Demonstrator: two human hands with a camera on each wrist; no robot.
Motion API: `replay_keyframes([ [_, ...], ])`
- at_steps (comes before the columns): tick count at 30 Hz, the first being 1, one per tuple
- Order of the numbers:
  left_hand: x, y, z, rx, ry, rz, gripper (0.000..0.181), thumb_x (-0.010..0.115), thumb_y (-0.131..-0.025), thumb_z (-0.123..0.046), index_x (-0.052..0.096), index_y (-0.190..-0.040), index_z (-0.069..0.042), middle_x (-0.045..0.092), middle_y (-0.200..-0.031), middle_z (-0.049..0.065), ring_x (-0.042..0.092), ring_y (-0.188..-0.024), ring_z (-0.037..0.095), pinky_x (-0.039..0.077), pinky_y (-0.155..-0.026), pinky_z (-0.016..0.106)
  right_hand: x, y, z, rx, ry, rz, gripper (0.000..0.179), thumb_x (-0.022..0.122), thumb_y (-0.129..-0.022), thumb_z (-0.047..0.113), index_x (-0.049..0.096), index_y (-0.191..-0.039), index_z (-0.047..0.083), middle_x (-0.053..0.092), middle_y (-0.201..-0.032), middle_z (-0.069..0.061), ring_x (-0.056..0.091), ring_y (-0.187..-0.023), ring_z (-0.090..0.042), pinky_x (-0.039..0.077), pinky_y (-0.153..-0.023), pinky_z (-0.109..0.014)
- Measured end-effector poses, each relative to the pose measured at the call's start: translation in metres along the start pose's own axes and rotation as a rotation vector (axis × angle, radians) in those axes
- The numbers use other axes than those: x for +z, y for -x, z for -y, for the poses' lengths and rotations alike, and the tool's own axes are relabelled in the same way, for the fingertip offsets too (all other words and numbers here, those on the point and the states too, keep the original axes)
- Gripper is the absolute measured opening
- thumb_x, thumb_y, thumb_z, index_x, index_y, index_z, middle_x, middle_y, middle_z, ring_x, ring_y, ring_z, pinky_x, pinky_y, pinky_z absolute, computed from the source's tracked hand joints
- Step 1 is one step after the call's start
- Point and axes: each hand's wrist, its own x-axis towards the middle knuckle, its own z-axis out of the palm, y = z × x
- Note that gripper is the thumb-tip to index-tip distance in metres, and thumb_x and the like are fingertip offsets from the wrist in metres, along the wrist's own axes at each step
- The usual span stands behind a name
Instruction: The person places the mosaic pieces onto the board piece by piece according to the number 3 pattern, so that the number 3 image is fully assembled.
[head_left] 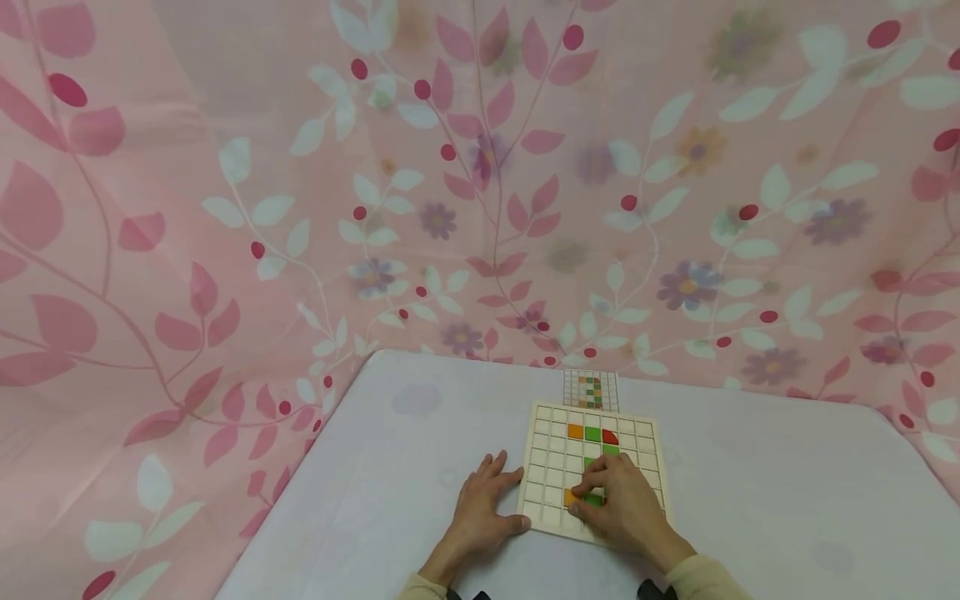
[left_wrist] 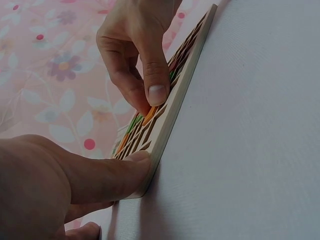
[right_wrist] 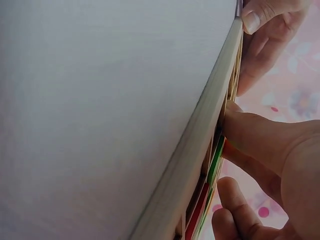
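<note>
A pale wooden grid board (head_left: 538, 475) lies on the table. My right hand (head_left: 628, 507) is over its lower part, thumb and index finger pinching an orange square tile (head_left: 569, 497) at a cell in the near row. In the left wrist view that orange tile (left_wrist: 149, 117) shows under the fingertips, down in the grid. Along the board's left side rests my left hand (head_left: 482, 507), fingers spread and thumb on the near left corner. Farther up sit another orange tile (head_left: 575, 431), a green tile (head_left: 593, 434) and a red rounded tile (head_left: 611, 437). My right hand hides several cells.
Just behind the board lies a printed pattern card (head_left: 572, 400) with a small coloured grid. A white cloth covers the table (head_left: 780, 492). Pink floral fabric (head_left: 465, 208) hangs behind it and to the left.
</note>
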Motion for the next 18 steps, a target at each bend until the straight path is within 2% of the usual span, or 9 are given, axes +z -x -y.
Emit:
replay_keyframes([
  [10, 0.0041, 0.0004, 0.0008, -0.004, 0.009, 0.004, 0.071, 0.088, -0.075, -0.02, 0.067, -0.142, -0.005, 0.043, -0.165, 0.026, 0.029, -0.156, 0.052, 0.02, -0.121, 0.077, 0.0, 0.0029, 0.0001, 0.046, 0.03, 0.018, 0.015, 0.097, -0.075, 0.035, 0.083, -0.08, 0.034, 0.066, -0.101, 0.013, 0.052, -0.097, -0.007, 0.05, -0.081, -0.03],
  [14, 0.0037, -0.0009, 0.0001, 0.0, 0.02, -0.004, 0.07, 0.088, -0.077, -0.019, 0.066, -0.142, -0.004, 0.042, -0.165, 0.027, 0.028, -0.157, 0.053, 0.019, -0.121, 0.077, 0.0, 0.0016, 0.0005, 0.035, 0.03, -0.002, 0.016, 0.098, -0.074, 0.034, 0.083, -0.081, 0.033, 0.067, -0.101, 0.013, 0.052, -0.095, -0.007, 0.049, -0.079, -0.029],
  [18, 0.0022, -0.0002, -0.0007, -0.014, 0.026, 0.0, 0.071, 0.089, -0.075, -0.018, 0.066, -0.142, -0.003, 0.041, -0.165, 0.027, 0.027, -0.157, 0.053, 0.018, -0.122, 0.077, -0.0005, 0.0009, 0.0016, 0.037, 0.022, 0.012, 0.016, 0.098, -0.074, 0.034, 0.084, -0.082, 0.033, 0.067, -0.1, 0.012, 0.051, -0.095, -0.007, 0.048, -0.078, -0.028],
])
